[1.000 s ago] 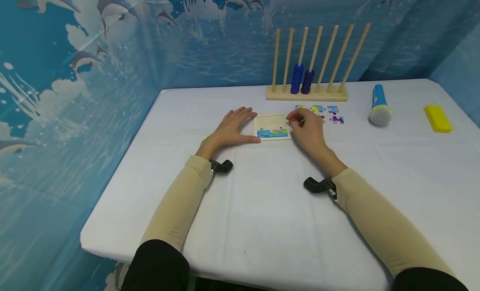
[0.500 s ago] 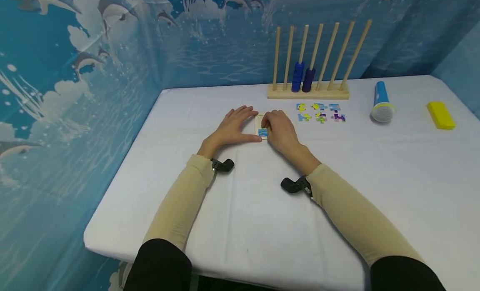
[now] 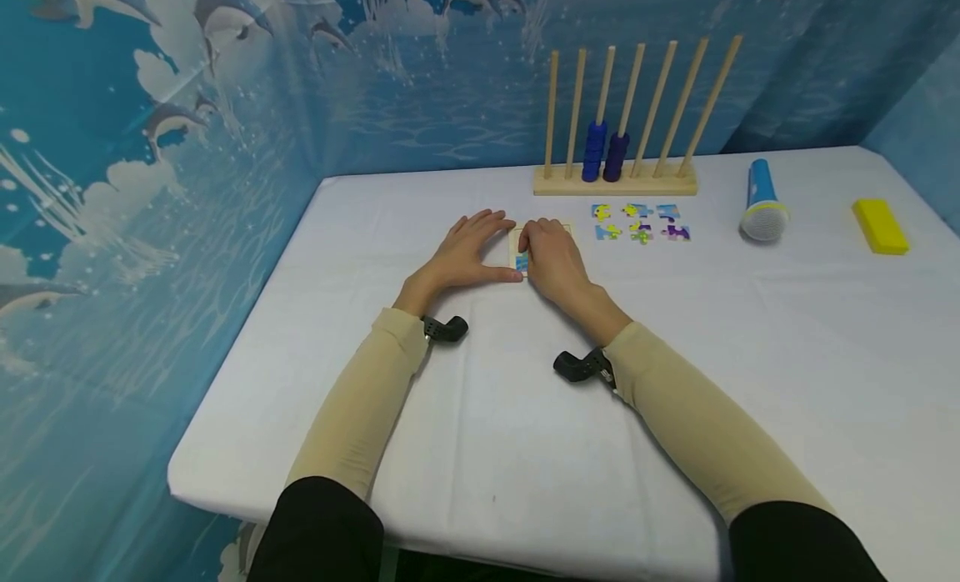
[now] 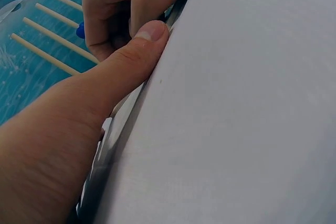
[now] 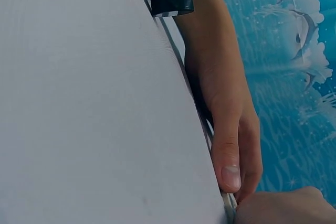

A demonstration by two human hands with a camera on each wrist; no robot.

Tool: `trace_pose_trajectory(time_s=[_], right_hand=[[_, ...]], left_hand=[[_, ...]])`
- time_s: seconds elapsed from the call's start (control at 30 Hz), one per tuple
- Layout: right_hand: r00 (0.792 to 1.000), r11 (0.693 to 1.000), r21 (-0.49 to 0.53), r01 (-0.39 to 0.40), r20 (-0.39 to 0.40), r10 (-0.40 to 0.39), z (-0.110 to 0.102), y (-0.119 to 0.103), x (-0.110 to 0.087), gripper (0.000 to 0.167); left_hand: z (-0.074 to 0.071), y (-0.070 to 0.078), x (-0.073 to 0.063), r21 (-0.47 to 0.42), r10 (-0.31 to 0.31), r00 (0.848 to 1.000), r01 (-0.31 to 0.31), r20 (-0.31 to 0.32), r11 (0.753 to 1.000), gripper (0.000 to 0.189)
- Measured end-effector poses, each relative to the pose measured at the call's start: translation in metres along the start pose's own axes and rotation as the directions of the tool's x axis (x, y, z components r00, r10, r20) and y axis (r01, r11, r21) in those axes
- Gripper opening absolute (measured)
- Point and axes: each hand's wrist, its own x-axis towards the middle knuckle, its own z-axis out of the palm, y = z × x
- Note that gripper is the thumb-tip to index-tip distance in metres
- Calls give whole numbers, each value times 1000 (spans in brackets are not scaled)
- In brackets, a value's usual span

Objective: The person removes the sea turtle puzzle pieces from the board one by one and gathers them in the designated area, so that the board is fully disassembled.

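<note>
A small wooden puzzle tray (image 3: 513,250) lies on the white table, with a blue bit of picture showing at its lower left. My left hand (image 3: 467,253) rests at the tray's left side, fingers straight and spread, thumb (image 4: 152,32) at the near corner and fingertips by the far one. Over the tray, my right hand (image 3: 553,255) has its fingers curled down, apparently pinching a small puzzle piece; that piece is hidden under the fingers. Most of the tray is covered by this hand. In the left wrist view, my right hand's curled fingers (image 4: 100,24) sit just beyond the left thumb.
Several loose puzzle pieces (image 3: 640,232) lie in two rows right of the tray. Behind them stands a wooden peg rack (image 3: 615,184) with blue and purple beads. A blue toy microphone (image 3: 763,207) and a yellow block (image 3: 881,227) are at the right.
My right hand has moved left from the tray's right edge to over its left part, uncovering the loose pieces. My left hand has stayed in place.
</note>
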Motion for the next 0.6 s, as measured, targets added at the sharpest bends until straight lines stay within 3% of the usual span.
trace_pose_trajectory(time_s=[0.17,0.37,0.47,0.6], right_hand=[[999,998,-51,-33,26,34,0,0,1,13],[997,998,-41,-56,53,58,1,2,2,13],[997,998,6,-62,50,61,1,3,1,13],[999,986,158,-54,3,54,0,5,-2,15]], left_hand=[[0,1,0,0,-1,1000,1,1,1000,95],[1,-1,3,8,-6,1000,6,3,1000,95],[2,-2,3,5,-11,1000,11,6,1000,95],[3,-3,2,2,-16,1000,16,4,1000,95]])
